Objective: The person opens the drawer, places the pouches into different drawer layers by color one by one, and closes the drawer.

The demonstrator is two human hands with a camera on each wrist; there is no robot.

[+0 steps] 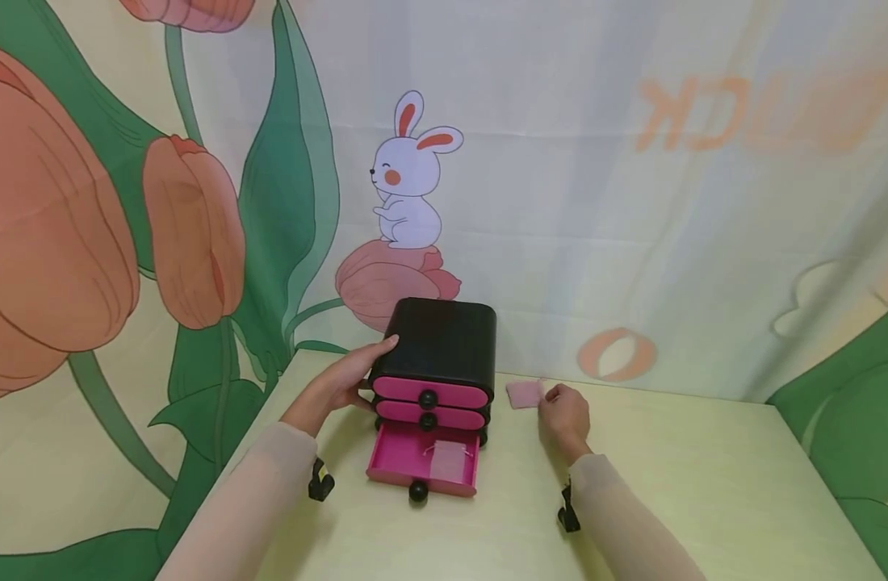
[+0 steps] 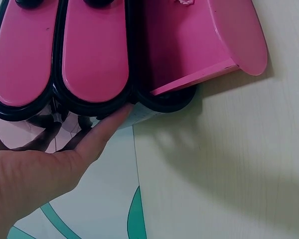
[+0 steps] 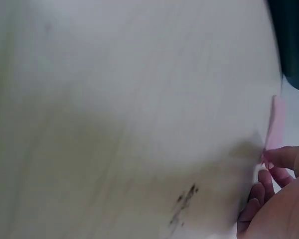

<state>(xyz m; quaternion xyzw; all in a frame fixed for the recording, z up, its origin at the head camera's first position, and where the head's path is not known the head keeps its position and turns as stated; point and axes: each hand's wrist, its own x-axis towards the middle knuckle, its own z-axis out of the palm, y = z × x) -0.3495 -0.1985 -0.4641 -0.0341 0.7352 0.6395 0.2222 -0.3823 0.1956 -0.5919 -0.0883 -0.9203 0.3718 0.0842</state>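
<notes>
A small black drawer unit (image 1: 444, 339) with pink drawer fronts stands on the table. Its bottom drawer (image 1: 386, 461) is pulled out, and a pale pink drawstring pouch (image 1: 448, 461) lies inside toward the right. My left hand (image 1: 344, 378) rests against the unit's left side, one fingertip at the top edge; in the left wrist view the thumb (image 2: 107, 130) reaches along the side. Right of the unit, my right hand (image 1: 566, 415) pinches one end of a second pink pouch (image 1: 524, 394) close over the table. The right wrist view shows this pouch (image 3: 276, 122) edge-on.
The two upper drawers (image 1: 404, 389) are closed, each with a round black knob. A printed curtain (image 1: 546, 202) with a rabbit and tulips hangs right behind the table (image 1: 705, 484). Dark bands with small devices sit at both wrists.
</notes>
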